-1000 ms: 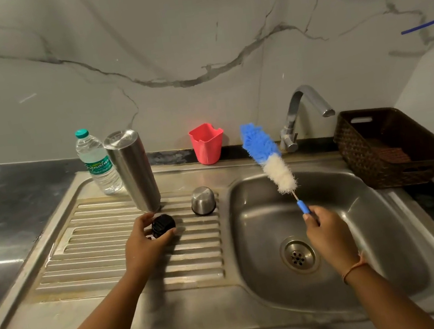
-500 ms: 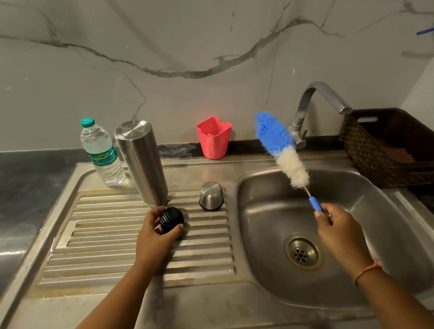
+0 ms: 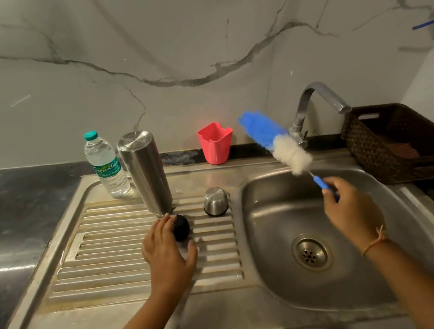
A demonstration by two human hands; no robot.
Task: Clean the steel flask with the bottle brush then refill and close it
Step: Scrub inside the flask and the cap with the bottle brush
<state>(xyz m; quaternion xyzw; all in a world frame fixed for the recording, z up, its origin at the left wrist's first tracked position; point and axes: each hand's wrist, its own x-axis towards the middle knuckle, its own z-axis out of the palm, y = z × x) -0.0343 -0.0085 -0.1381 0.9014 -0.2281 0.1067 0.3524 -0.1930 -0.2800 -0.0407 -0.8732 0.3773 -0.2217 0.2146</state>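
Note:
The steel flask (image 3: pixel 147 175) stands upside down on the ribbed drainboard (image 3: pixel 110 255). Just in front of it lies a black stopper (image 3: pixel 182 226), and a steel cup lid (image 3: pixel 215 201) sits to its right. My left hand (image 3: pixel 166 249) lies beside the stopper with fingers straight and thumb spread, its fingertips touching the stopper's left side. Over the sink basin (image 3: pixel 283 210) my right hand (image 3: pixel 350 208) grips the blue handle of the bottle brush (image 3: pixel 277 140), whose blue and white head points up and to the left.
A clear water bottle (image 3: pixel 105 165) with a teal cap stands left of the flask. A red plastic cup (image 3: pixel 215 143) sits at the wall, the tap (image 3: pixel 314 103) arches over the basin, and a brown woven basket (image 3: pixel 399 141) stands at the right.
My left hand has let go of the black stopper and its fingers have straightened. The brush head has tilted further to the left.

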